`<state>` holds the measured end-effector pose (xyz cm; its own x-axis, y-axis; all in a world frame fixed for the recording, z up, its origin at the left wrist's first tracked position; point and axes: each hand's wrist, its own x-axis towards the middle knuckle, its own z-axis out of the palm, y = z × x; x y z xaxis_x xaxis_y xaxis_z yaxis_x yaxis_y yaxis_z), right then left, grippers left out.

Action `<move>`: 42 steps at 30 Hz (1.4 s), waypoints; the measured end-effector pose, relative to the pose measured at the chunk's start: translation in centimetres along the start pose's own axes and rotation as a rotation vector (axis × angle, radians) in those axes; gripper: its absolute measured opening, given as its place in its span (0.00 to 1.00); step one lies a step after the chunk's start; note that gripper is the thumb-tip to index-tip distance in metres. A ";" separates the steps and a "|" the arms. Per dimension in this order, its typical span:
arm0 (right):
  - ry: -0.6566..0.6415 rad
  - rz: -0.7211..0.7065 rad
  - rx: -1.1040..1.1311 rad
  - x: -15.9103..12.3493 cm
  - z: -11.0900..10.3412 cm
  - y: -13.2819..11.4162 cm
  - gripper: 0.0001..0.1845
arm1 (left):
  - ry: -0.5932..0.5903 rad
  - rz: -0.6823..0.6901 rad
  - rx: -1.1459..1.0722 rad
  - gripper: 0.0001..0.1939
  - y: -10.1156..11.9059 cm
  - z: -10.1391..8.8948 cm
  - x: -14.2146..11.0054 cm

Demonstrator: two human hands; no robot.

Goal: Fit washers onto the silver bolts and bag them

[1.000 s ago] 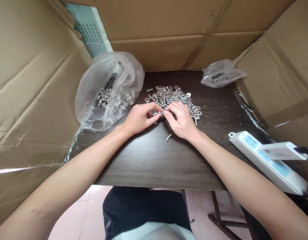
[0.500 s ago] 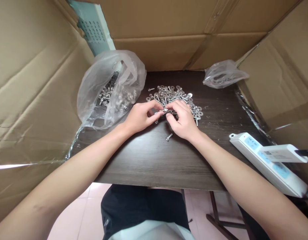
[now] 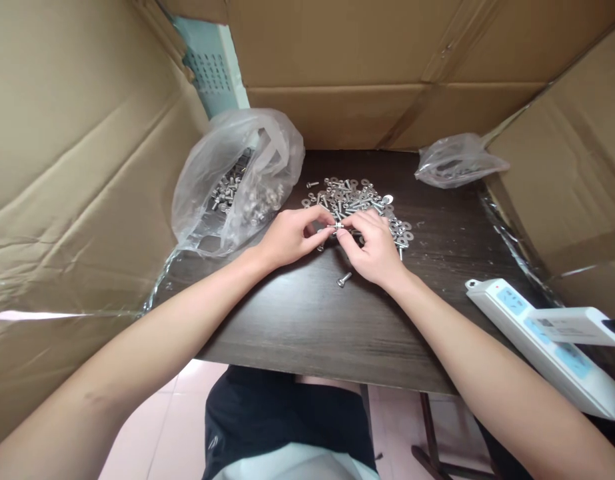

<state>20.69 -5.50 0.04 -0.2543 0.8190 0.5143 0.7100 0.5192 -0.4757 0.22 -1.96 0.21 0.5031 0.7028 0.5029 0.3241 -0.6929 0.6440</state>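
A: What are the hands doing?
B: The left hand (image 3: 290, 237) and the right hand (image 3: 372, 247) meet fingertip to fingertip, both pinched narrow on one small bolt (image 3: 336, 226) held just above the table (image 3: 307, 320)

A: And what lies around that pinch?
B: Just behind it, touching the right knuckles, is a loose heap of bolts and washers (image 3: 360, 200). Just below it, toward the person, a single bolt (image 3: 344, 279) lies alone on the wood, near the right wrist

A: Anything further off?
B: Left of the pinch, a clear bag (image 3: 227, 187) with more bolts in it, close to the left hand. Far right and behind, a second small bag (image 3: 454, 167). Well apart to the right, a white power strip (image 3: 537, 340) at the table's edge. Cardboard (image 3: 62, 167) walls stand all round
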 end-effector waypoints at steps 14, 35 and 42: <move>-0.019 0.014 0.026 0.0 0.0 0.0 0.10 | -0.025 0.018 0.008 0.06 -0.2 -0.1 0.0; -0.067 0.001 0.048 0.2 -0.1 -0.1 0.12 | -0.054 0.047 0.037 0.06 -0.1 0.0 0.1; -0.048 0.009 -0.008 0.2 -0.5 -0.5 0.09 | -0.029 0.058 0.031 0.05 -0.1 0.0 0.2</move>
<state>20.62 -5.71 0.79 -0.2787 0.8344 0.4755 0.7176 0.5100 -0.4743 0.30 -1.81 0.25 0.5447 0.6564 0.5219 0.3183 -0.7376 0.5955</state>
